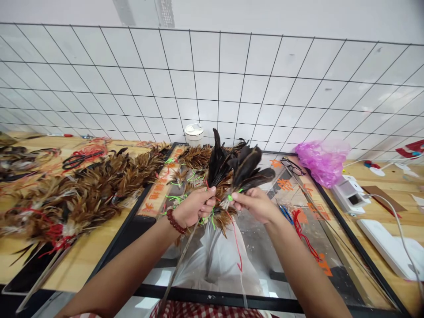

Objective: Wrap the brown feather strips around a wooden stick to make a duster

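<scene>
Nearest, a strip of red-checked cloth at the bottom edge, then two bare forearms converging over a glass panel with a black frame. Left hand, a dark red bead bracelet at the wrist, fingers closed round a thin pale stick and the base of a feather bundle. Right hand pinching the same base from the other side, fingers narrow, at a spot of green thread. Judged a binding step: feathers being tied onto the stick, calling next for a firm hold at the stems. Bundle held upright above the panel's middle; plumes dark, glossy, tapering, with rusty fluff lower down and a red thread dangling. Under it a crinkled clear plastic bag. Left on the wooden tabletop, a long soft heap of brown feathers. Right, a white flat box and a pink plastic bag. Farther back, eyeglasses, a white lidded cup, then a black wire grid before a white wall.
</scene>
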`<state>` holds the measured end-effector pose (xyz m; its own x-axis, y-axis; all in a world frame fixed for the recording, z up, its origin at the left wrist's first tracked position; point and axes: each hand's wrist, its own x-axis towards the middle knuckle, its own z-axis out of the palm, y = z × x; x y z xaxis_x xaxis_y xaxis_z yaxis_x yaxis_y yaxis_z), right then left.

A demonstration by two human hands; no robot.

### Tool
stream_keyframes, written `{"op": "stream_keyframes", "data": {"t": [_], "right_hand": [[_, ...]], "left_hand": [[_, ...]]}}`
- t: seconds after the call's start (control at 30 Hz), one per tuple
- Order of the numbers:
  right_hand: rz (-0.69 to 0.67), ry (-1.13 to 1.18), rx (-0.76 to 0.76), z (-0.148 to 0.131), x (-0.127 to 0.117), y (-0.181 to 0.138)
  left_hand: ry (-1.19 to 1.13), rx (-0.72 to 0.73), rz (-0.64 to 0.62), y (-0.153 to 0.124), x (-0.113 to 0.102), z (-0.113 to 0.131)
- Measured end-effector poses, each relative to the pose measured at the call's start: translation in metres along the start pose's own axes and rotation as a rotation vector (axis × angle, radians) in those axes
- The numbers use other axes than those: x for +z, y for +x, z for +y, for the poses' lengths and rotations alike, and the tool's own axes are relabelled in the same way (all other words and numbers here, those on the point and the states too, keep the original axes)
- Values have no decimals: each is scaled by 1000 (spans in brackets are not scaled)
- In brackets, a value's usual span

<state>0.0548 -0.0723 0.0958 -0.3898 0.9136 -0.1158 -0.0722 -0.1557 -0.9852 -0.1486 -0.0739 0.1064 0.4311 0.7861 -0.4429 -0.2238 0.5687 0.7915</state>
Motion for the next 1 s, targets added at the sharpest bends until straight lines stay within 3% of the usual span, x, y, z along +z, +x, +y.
{"op": "stream_keyframes", "data": {"t": [0.1,0.23,0.43,0.53,0.7,0.87,0.93,1.0], "right_hand": [[-13,73,-71,-1,33,15],[12,105,-49,1,50,28],[135,-11,-69,7,43,29],[122,-15,-47,10,41,26],[177,-12,-64,14,40,22],[225,96,-163,14,31,16],[141,186,-106,13,34,10],[-46,280,21,12,41,3]], "left_hand": [[-34,-34,-68,-1,1,1],[-50,-29,-160,-4,-3,-1],[59,57,-143,-7,0,-8],[80,55,-140,-2,5,-13],[117,70,-44,1,7,-17],[-19,-107,-239,-11,-11,0],[-36,-133,-269,-15,-16,8],[27,-91,-204,-17,-14,11]]}}
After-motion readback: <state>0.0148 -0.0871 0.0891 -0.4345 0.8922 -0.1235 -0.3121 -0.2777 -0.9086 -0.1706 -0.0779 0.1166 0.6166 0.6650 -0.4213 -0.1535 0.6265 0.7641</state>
